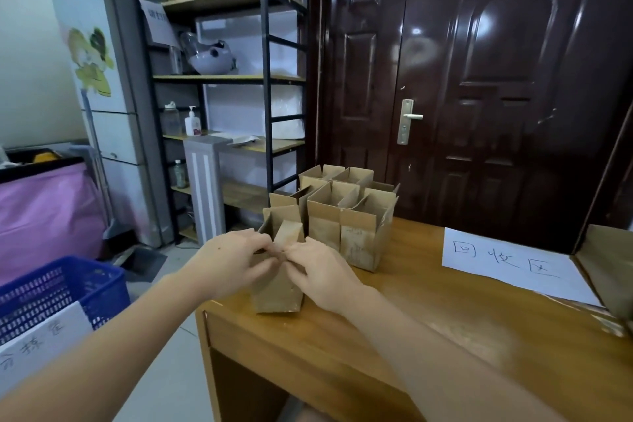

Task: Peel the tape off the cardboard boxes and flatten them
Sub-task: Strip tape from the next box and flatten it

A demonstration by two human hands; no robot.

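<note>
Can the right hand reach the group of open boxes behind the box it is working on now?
Probably yes. The right hand pinches at the top of the near box, and the open boxes stand just beyond it on the same table, with nothing between. It would have to let go first.

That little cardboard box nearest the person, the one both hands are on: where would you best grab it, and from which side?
Probably by its upper rim, coming down from above. The nearest box stands upright near the corner of the wooden desk with its flaps up, so the top edges are free. The left hand and right hand already pinch there, one from each side. The other boxes crowd its far side.
</note>
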